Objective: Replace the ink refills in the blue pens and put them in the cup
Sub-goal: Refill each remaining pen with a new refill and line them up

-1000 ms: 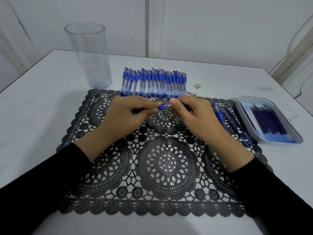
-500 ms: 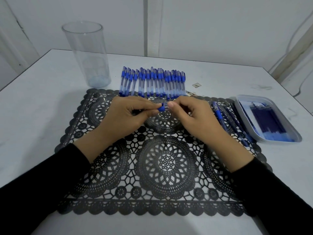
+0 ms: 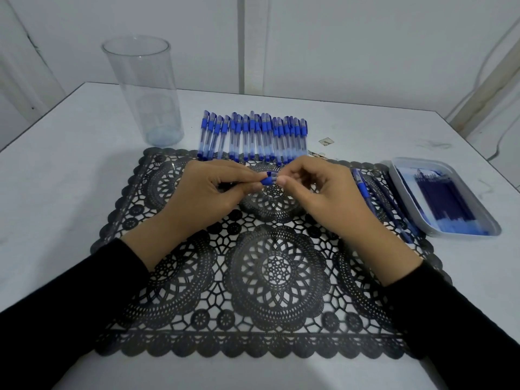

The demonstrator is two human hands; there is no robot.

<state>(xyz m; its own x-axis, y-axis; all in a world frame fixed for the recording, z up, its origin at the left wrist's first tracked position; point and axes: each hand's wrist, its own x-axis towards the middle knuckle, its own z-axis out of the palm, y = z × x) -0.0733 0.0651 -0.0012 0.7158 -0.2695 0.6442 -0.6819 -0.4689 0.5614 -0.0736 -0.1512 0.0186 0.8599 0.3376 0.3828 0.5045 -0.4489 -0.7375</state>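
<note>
Both my hands hold one blue pen [image 3: 269,180] above the middle of the black lace mat [image 3: 270,277]. My left hand [image 3: 208,195] grips the barrel, most of it hidden in the fist. My right hand [image 3: 315,192] pinches the pen's other end with thumb and fingertips. Only the short blue grip section shows between them. A row of several blue pens [image 3: 253,137] lies side by side behind the mat. The tall clear cup [image 3: 143,91] stands at the back left with nothing in it.
A white tray [image 3: 495,229] with several dark blue refills [image 3: 444,198] sits at the right on the white table. Between it and my right hand, a few pens and refills [image 3: 363,187] lie on the mat's right edge. A small scrap [image 3: 325,141] lies behind the mat.
My hands have stayed together on the pen; the fingertips shifted slightly around its blue section. The view tilted a little.
</note>
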